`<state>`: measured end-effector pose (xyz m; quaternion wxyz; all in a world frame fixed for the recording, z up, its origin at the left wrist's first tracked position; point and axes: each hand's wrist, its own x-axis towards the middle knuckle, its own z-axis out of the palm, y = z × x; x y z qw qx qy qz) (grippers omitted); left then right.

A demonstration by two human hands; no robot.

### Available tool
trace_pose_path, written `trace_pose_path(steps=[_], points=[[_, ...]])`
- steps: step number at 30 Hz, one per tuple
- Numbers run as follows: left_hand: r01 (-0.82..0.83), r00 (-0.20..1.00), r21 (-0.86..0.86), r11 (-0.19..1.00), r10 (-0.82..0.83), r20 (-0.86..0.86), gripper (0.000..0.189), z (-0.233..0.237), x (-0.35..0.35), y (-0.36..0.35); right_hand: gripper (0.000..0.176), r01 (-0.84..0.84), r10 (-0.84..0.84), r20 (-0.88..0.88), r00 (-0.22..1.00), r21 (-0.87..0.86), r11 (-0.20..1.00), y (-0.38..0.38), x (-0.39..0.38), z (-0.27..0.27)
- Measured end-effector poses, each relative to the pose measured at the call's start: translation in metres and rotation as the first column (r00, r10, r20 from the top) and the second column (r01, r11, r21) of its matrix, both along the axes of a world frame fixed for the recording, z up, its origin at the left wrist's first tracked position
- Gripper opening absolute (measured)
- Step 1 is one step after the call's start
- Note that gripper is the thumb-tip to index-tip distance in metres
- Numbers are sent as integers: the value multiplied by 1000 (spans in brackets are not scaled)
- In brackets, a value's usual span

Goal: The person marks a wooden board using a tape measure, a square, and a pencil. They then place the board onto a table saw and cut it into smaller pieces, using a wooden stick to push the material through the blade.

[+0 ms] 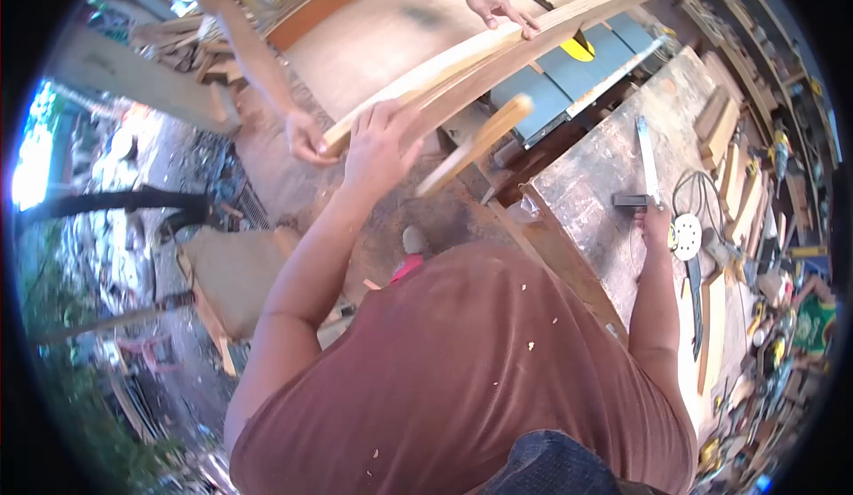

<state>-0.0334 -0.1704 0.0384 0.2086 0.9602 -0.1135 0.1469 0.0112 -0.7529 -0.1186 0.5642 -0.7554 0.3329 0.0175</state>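
Our left hand lies on the long pale curved wooden plank. Its grip is loose, with the fingers spread flat over the near end and not closed round it. Just left of it, one co-worker's hand holds the plank's end, and that person's second hand rests farther up. One short wooden stick juts just right of our grip. Well apart, our right hand rests on the scuffed grey worktop, fingertips at a small dark block; we cannot tell how far that grip is closed. One metal ruler and one round white sanding disc lie beside it.
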Motion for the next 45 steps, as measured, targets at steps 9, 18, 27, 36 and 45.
trace_pose_path(steps=[9,18,27,36,45], points=[[-21,999,-32,999,20,-31,45,-95,-61,-70,54,-126,710,204,674,-916,382,100,27,-4],[-387,599,94,917,328,-731,49,-223,-215,-11,50,-354,655,15,755,-832,427,89,43,-25],[-392,490,-104,914,111,-865,46,-293,-227,52,49,-343,594,26,804,-795,499,90,43,9],[-818,441,-215,534,341,-830,46,-372,-262,11,28,-981,992,-117,-39,-183,-61,365,-44,-66],[-866,420,-448,-223,164,-893,41,-515,-318,-120,20,-372,364,-530,-766,-97,-923,398,-58,-449]])
